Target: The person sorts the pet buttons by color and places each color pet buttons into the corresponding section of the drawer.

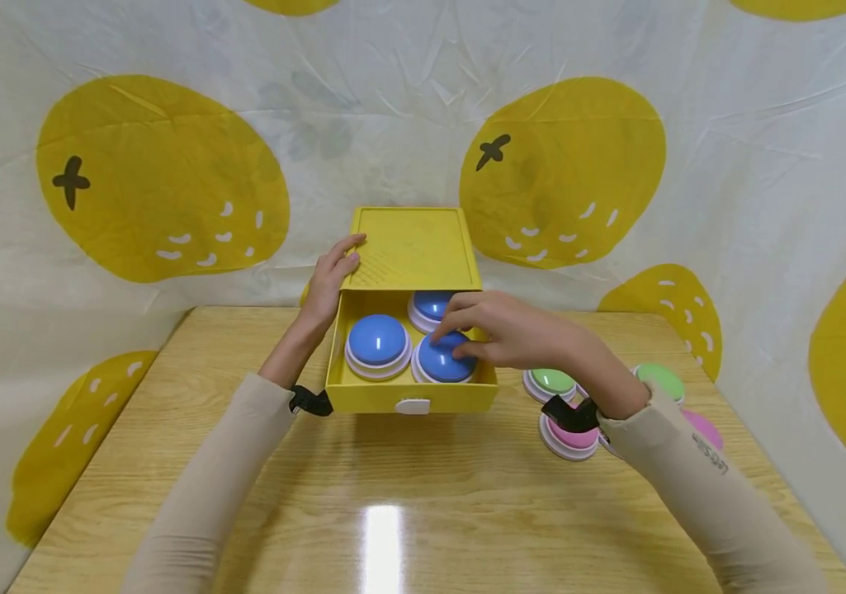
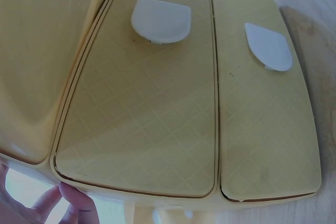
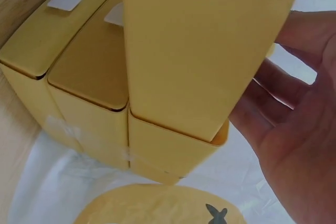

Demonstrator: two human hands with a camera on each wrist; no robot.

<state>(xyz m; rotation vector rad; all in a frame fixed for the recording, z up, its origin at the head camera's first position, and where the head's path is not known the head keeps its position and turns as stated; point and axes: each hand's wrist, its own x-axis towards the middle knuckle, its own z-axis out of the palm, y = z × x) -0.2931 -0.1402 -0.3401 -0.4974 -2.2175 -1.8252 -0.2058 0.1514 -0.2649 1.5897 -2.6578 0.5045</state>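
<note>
A yellow drawer cabinet (image 1: 411, 247) stands on the table, its top drawer (image 1: 371, 399) pulled out. Inside lie blue dome push buttons with white bases: one button (image 1: 378, 340) at the left, another (image 1: 428, 305) farther back, partly hidden. My right hand (image 1: 519, 330) reaches in from the right, its thumb and fingers pinching the front-right blue push button (image 1: 441, 363). With its fingers laid over the cabinet's top left edge, my left hand (image 1: 328, 285) rests against that side. In the right wrist view, the drawer wall (image 3: 205, 45) hides the buttons and my right fingertips.
Right of the cabinet, partly behind my right forearm, are green push buttons (image 1: 552, 380) and pink push buttons (image 1: 571, 437). Lower drawers with white tabs (image 2: 161, 20) show in the left wrist view. A patterned cloth (image 1: 378, 148) hangs behind the wooden table (image 1: 304, 495).
</note>
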